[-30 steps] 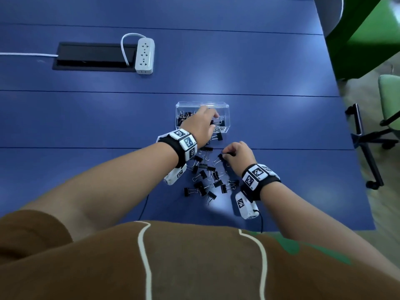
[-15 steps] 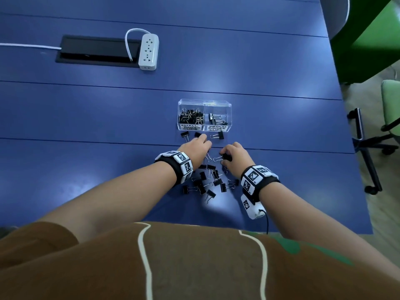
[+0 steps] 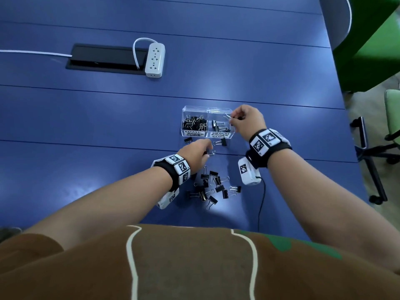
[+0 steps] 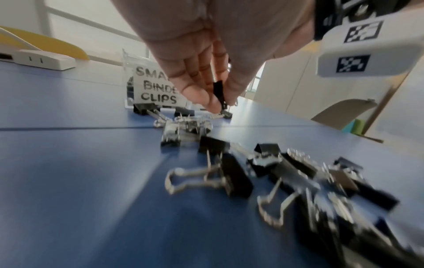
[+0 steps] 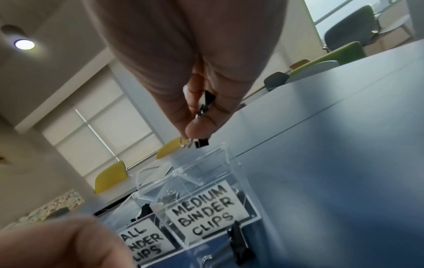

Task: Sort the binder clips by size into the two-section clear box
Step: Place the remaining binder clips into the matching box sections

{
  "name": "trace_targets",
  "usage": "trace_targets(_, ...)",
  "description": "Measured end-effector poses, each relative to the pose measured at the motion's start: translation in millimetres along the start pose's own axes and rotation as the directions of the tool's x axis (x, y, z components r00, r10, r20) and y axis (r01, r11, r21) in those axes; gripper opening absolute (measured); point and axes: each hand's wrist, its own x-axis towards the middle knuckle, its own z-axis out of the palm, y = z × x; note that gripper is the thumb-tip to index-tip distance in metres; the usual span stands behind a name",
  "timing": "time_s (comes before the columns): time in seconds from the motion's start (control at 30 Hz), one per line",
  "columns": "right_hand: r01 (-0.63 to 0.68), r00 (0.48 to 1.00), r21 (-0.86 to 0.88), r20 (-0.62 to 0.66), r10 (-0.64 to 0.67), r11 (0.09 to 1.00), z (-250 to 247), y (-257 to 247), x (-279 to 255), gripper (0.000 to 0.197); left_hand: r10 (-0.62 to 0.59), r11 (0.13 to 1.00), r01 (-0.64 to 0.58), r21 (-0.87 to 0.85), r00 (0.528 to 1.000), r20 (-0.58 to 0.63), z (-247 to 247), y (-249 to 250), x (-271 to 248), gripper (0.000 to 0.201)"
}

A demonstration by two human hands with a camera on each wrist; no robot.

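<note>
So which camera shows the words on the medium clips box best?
The right wrist view: the MEDIUM BINDER CLIPS label fills the frame, big and sharp, below the right hand. The head view shows that label tiny and hard to read. The left wrist view shows only the small-clips label.

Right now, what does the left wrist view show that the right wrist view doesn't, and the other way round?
Only the left wrist view shows the loose pile of clips on the table and the left hand pinching a black clip. Only the right wrist view shows the right hand holding clips over the section labelled medium. Both show the clear box.
</note>
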Motion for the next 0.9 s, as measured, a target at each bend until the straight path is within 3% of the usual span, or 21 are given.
trace_targets(0.07,0.021,0.999,-0.036,0.033,-0.02,0.999,4,-7,5,0.009,0.026,0.998,-0.029,-0.049,0.997,-0.067,-10,6,6,0.02)
trace_targets(0.17,0.043,0.998,-0.087,0.051,-0.038,0.995,6,-8,4,0.017,0.066,0.996,-0.075,-0.056,0.986,-0.154,-25,14,20,0.019)
trace_targets(0.33,0.049,0.998,-0.122,0.04,-0.044,0.991,-2,11,-25,0.013,0.041,0.999,-0.047,-0.026,0.979,-0.201,-39,24,51,0.018)
trace_targets(0.53,-0.008,0.957,-0.246,0.278,0.078,0.969,-2,58,-82,0.02,0.026,0.999,-0.02,0.051,0.994,-0.11,-38,25,71,0.028)
trace_targets(0.7,0.045,0.9,-0.302,0.427,0.092,0.952,2,82,-120,0.023,0.172,0.982,-0.158,0.104,0.975,-0.142,-22,25,55,0.032)
trace_targets(0.77,0.083,0.896,-0.308,0.439,0.065,0.948,7,90,-127,0.029,0.22,0.968,-0.208,0.141,0.973,-0.075,-13,27,43,0.027)
trace_targets(0.9,0.074,0.92,-0.285,0.389,0.045,0.956,15,100,-130,0.032,0.255,0.934,-0.289,0.213,0.952,0.171,8,26,14,0.026)
